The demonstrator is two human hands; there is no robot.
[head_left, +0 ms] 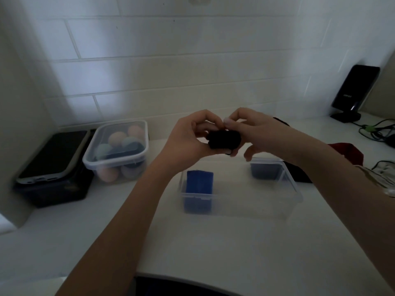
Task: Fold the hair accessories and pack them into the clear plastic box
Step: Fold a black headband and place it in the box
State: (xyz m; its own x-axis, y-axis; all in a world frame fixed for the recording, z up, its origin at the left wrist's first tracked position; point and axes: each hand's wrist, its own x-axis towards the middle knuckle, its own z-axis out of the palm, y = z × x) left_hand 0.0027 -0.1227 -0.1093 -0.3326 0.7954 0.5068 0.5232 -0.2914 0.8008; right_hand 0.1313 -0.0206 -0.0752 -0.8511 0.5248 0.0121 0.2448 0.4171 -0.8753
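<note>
A black hair accessory (224, 139), bunched into a small roll, is held in the air above the clear plastic box (296, 190). My left hand (190, 139) grips its left side and my right hand (254, 133) pinches its right side and top. Inside the box a folded blue accessory (199, 185) stands at the left end and a dark blue one (266, 170) sits at the far right corner. A red accessory (346, 151) and a black one (299, 174) lie on the counter to the right of the box.
At left stands a second clear box (116, 161) with several pastel balls; beside it a phone (53, 154) lies on a dark case. A black stand (352, 92) and cables (376, 133) occupy the far right. A tiled wall runs behind the white counter (235, 242).
</note>
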